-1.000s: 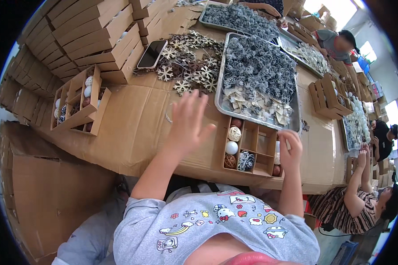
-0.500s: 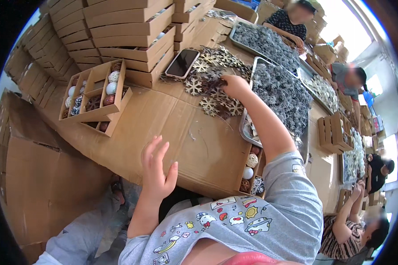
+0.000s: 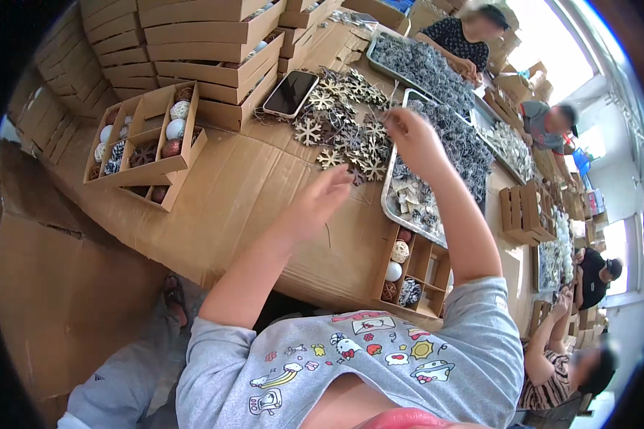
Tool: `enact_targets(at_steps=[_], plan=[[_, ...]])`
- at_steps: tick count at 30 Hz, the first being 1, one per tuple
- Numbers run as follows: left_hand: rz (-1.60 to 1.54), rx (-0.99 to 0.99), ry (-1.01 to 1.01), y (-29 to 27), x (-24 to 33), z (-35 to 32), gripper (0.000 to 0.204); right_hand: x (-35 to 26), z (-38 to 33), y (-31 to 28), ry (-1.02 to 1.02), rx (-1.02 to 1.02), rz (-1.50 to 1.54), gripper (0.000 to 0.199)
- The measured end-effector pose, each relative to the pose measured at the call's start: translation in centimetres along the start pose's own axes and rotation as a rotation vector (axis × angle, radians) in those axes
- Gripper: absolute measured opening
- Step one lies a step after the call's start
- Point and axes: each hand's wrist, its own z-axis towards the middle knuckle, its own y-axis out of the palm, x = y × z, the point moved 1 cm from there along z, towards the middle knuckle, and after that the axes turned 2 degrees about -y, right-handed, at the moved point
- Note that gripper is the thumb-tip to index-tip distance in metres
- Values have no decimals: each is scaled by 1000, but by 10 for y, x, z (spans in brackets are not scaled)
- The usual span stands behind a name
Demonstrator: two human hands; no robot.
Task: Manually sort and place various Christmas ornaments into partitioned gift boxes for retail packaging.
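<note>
A heap of wooden snowflake ornaments [image 3: 329,107], pale and dark brown with thin strings, lies on the cardboard-covered table. At the heap's right side, by the tray edge, my right hand [image 3: 416,139] is raised with its fingers curled together; what they pinch is too small to make out. A thin string stands up near those fingertips. My left hand [image 3: 320,201] reaches to the heap's near edge, fingers stretched out and slightly blurred, with nothing seen in it. A metal tray [image 3: 388,207] right of the heap holds grey frosted pieces and, at its near end, pale small pieces.
A phone [image 3: 291,94] lies left of the heap, before stacked cardboard boxes [image 3: 215,53]. Divided boxes with balls and pinecones stand at left [image 3: 182,168] and by my body [image 3: 429,257]. More trays [image 3: 426,68] extend along the right, where other people work.
My left hand has moved forward and right to the heap's near edge. My right hand has lifted off the snowflakes and shifted right. The view has shifted slightly.
</note>
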Motion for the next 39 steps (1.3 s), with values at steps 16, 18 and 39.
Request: enact_targets(at_steps=[16, 18, 39], plan=[[416, -96, -172, -7, 15, -31, 27, -64, -60, 49, -25, -690, 874, 32], [532, -118, -232, -5, 17, -36, 23, -66, -59, 48, 8, -597, 1100, 33], [-1061, 241, -216, -24, -29, -61, 30, 79, -2, 88, 94, -418, -386, 48]])
